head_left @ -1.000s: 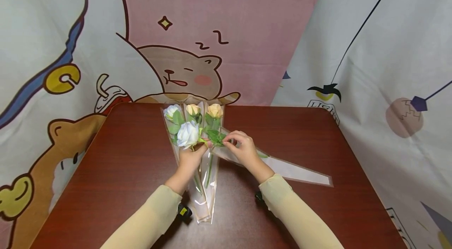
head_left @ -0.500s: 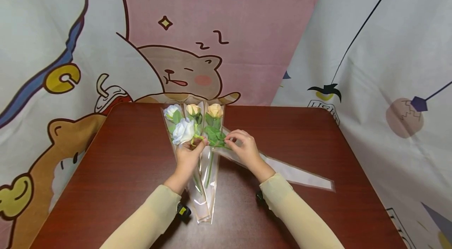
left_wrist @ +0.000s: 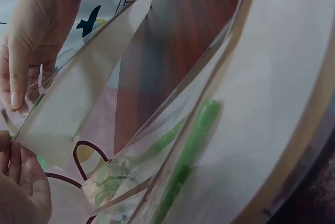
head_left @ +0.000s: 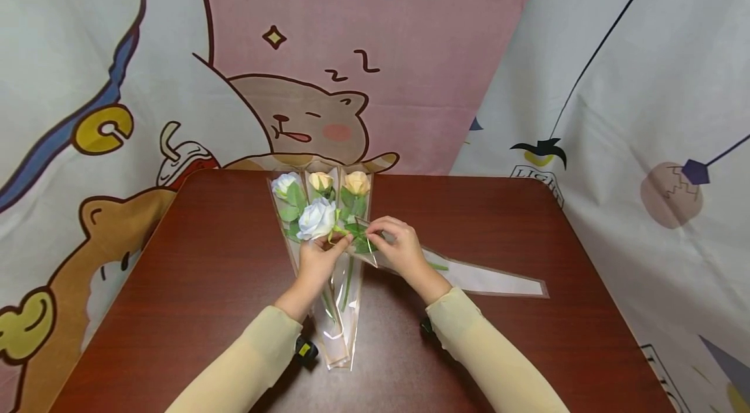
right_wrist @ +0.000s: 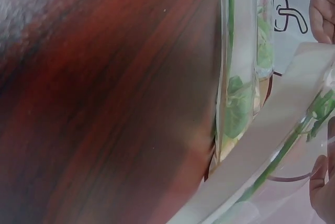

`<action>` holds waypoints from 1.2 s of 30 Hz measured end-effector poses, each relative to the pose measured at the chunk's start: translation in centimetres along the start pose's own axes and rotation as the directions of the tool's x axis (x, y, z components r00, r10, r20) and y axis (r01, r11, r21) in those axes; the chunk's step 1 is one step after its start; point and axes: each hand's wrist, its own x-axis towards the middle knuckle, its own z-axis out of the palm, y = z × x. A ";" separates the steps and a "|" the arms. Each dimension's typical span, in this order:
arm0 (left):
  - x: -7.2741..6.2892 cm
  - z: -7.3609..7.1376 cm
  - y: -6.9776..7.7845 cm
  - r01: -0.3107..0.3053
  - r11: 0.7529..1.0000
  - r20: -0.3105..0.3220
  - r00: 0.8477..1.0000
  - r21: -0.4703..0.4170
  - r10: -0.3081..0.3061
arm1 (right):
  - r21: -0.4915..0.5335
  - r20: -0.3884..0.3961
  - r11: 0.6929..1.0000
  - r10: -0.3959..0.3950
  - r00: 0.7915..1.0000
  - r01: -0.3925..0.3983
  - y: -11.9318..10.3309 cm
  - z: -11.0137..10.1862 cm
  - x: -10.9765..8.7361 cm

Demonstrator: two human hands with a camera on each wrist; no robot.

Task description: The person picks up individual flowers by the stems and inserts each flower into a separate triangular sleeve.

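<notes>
A pale blue rose (head_left: 317, 219) with green sepals is held by my left hand (head_left: 316, 261), thumb and fingers pinching just below the bloom. Its green leaves (head_left: 360, 238) lie between my hands at the mouth of a clear flower sleeve (head_left: 498, 278) with a white back panel. My right hand (head_left: 400, 245) pinches the sleeve's edge beside those leaves. Part of the green stem (head_left: 438, 266) shows inside the sleeve, past my right hand. From the left wrist, the white back panel (left_wrist: 89, 88) slants between both hands. Exact fingertip contact is partly hidden.
Three wrapped roses lie behind and beneath my left hand: a bluish-white one (head_left: 285, 185), a peach one (head_left: 320, 182) and another peach one (head_left: 356, 184). Their sleeves narrow toward me on the brown table (head_left: 469, 348). A printed cloth (head_left: 410, 42) hangs behind.
The blue rose dips left, then comes back right with my left hand. The sleeve's mouth now reaches over the leaves near my right fingertips, and its narrow end has swung slightly away from me.
</notes>
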 end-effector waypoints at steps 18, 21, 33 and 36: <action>-0.2 0.3 -0.2 -0.012 0.949 0.007 1.000 -0.315 0.015 | 0.017 0.011 1.000 0.012 1.000 -0.012 0.1 -0.6 -0.3; -0.2 0.3 -0.2 -0.026 0.952 -0.014 1.000 -0.307 0.023 | 0.026 -0.007 1.000 -0.006 1.000 0.006 0.1 -0.6 -0.2; -0.3 0.2 -0.5 0.008 0.997 -0.020 1.000 -0.071 -0.010 | 0.013 -0.011 1.000 -0.009 1.000 0.009 -0.5 -0.1 0.1; -0.1 -0.1 -0.5 -0.025 1.000 -0.021 0.999 0.012 0.026 | 0.021 -0.027 1.000 -0.002 1.000 0.002 -0.6 -0.1 0.3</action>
